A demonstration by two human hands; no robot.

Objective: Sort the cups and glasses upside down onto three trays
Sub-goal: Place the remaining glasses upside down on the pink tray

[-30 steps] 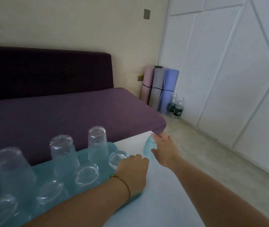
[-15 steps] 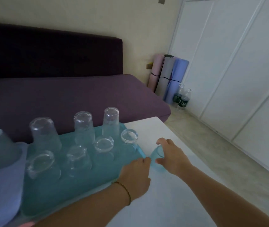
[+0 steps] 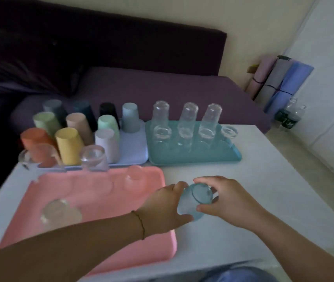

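Over the white counter [image 3: 263,180], both my hands gripping one pale blue glass [image 3: 194,202], left hand [image 3: 166,206] and right hand [image 3: 229,198] each clasping a side, glass seemingly tilted, just beside the pink tray [image 3: 101,210].

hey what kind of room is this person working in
Probably a living room in a home. A dark purple sofa sits right behind the white table, rolled exercise mats lean in the corner with water bottles beside them, and white cabinet doors line the right wall.

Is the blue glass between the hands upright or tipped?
Tipped: the blue glass leans between the left hand and right hand.
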